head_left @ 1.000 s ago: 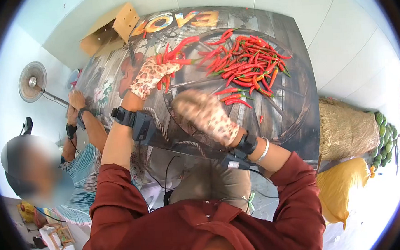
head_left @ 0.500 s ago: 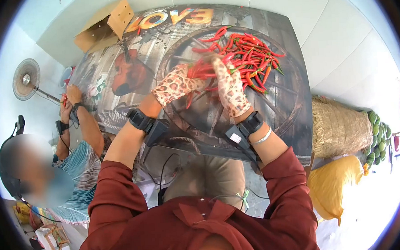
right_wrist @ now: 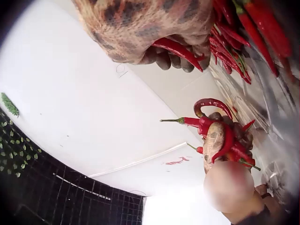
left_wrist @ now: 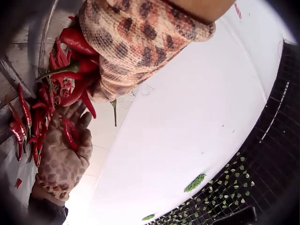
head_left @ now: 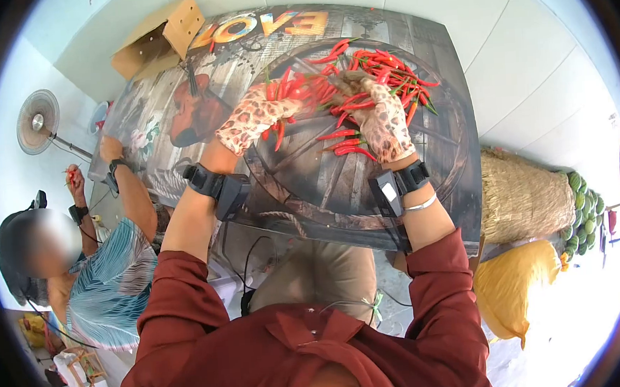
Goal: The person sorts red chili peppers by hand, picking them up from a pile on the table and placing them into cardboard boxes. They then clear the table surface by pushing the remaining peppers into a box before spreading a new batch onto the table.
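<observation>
My left hand [head_left: 258,116], in a leopard-print glove with dark fingers, grips a bunch of red chili peppers [right_wrist: 227,143] with green stems poking out on several sides. Beside it my right hand [head_left: 385,123], gloved the same way, lies at the near left side of the chili pile [head_left: 407,76] on the table. In the right wrist view its fingers curl around a red chili [right_wrist: 177,48]; the left wrist view shows this chili across the palm. A few loose chilies [head_left: 350,148] lie on the tabletop between the hands.
The printed table [head_left: 310,193] carries a cardboard box [head_left: 175,29] at the far left corner. At left sits another person [head_left: 115,288] with a small red thing in one raised hand, near a fan [head_left: 38,122]. Right of the table stand a woven sack [head_left: 524,196], yellow sack [head_left: 515,288] and watermelons [head_left: 583,214].
My right hand has moved from the table's near side up to the pile. The left hand went right with its bunch, then slightly back left. The other person's one hand has lifted away.
</observation>
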`<state>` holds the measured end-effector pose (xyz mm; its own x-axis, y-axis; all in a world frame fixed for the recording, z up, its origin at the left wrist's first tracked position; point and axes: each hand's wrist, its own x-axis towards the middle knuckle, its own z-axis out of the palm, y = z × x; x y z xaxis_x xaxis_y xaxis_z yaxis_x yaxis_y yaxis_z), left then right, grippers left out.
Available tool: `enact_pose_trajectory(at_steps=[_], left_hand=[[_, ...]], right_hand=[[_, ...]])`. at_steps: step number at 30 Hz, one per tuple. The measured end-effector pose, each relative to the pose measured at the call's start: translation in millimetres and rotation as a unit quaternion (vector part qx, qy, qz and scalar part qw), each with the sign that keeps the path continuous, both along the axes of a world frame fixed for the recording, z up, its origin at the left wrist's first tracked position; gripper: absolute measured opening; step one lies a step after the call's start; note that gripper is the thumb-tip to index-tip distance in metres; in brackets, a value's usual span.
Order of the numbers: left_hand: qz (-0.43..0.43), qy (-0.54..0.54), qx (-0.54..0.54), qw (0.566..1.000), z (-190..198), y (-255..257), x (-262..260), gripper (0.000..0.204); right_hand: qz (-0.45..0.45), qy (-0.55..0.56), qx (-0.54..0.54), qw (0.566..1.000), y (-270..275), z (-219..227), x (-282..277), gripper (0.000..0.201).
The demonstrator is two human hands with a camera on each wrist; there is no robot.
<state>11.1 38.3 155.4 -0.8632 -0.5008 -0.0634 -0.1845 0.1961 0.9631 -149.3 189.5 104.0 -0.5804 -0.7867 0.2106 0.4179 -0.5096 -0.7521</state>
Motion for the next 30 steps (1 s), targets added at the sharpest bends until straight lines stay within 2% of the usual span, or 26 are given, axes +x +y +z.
enact_pose_trajectory(at_steps=[1, 3, 5, 7, 8, 9, 10, 11, 12, 14, 15, 16, 17, 20, 23, 25, 28, 30], left_hand=[[0.001, 0.001, 0.001, 1.000, -5.6, -2.6, -3.2, 0.024], [-0.009, -0.020, -0.027, 0.999, -21.2, -11.1, -12.2, 0.025], [-0.011, -0.046, -0.028, 0.998, -21.8, -6.7, -18.7, 0.029], [-0.022, 0.042, -0.071, 0.996, -34.0, -3.7, -28.9, 0.035], [-0.025, 0.025, -0.070, 0.997, -38.0, -4.3, -30.8, 0.042], [-0.025, 0.025, -0.066, 0.997, -34.7, 2.9, -31.9, 0.042], [0.000, -0.037, -0.234, 0.972, -26.6, 14.5, -33.2, 0.045], [0.026, -0.096, -0.395, 0.913, -22.7, 21.2, -34.3, 0.047], [0.018, -0.014, -0.398, 0.917, -46.2, 12.3, -38.2, 0.053], [-0.006, 0.004, -0.423, 0.906, -67.1, 6.0, -40.9, 0.053], [-0.029, 0.022, -0.448, 0.893, -62.8, 10.5, -42.6, 0.053], [-0.037, -0.026, -0.443, 0.895, -57.9, 19.5, -43.3, 0.051], [-0.041, -0.024, -0.442, 0.896, -55.2, 23.2, -45.2, 0.051], [-0.009, -0.024, -0.455, 0.890, -49.0, 32.0, -32.6, 0.051], [0.026, -0.027, -0.468, 0.883, -42.1, 42.0, -25.4, 0.051], [0.049, -0.029, -0.476, 0.877, -36.4, 46.9, -27.1, 0.051], [0.083, -0.030, -0.487, 0.869, -31.1, 51.6, -3.0, 0.051], [0.103, -0.028, -0.494, 0.863, -24.4, 52.6, -10.3, 0.052]], right_hand=[[0.001, 0.001, 0.001, 1.000, -1.4, -3.1, 1.8, 0.031], [0.040, 0.121, 0.088, 0.988, -6.4, -13.0, 12.0, 0.031], [0.061, 0.053, 0.173, 0.982, -7.5, -6.7, 31.3, 0.025], [0.120, -0.093, 0.110, 0.982, -14.5, -7.2, 42.2, 0.023], [0.176, -0.242, 0.023, 0.954, -13.5, -3.7, 44.3, 0.024], [0.175, -0.242, 0.027, 0.954, -14.4, -8.3, 44.0, 0.024], [0.143, -0.155, 0.035, 0.977, -16.0, -15.4, 42.8, 0.023], [0.109, -0.065, 0.042, 0.991, -17.3, -20.4, 42.6, 0.023], [0.119, -0.175, -0.003, 0.977, -14.1, -9.1, 51.2, 0.025], [0.108, -0.166, -0.013, 0.980, -16.6, -14.7, 51.0, 0.026], [0.099, -0.156, -0.024, 0.982, -17.2, -19.1, 47.8, 0.028], [0.110, -0.160, -0.016, 0.981, -17.5, -22.1, 43.2, 0.030], [0.106, -0.161, -0.015, 0.981, -15.6, -25.1, 39.9, 0.030], [0.081, -0.219, 0.018, 0.972, -11.7, -19.4, 37.4, 0.027], [0.103, -0.255, 0.013, 0.961, -10.4, -19.1, 32.6, 0.022], [0.098, -0.263, 0.013, 0.960, -11.1, -18.0, 32.0, 0.020], [0.086, -0.279, 0.015, 0.956, -13.4, -18.6, 30.1, 0.018], [0.092, -0.302, 0.015, 0.949, -15.3, -23.7, 27.7, 0.018]])
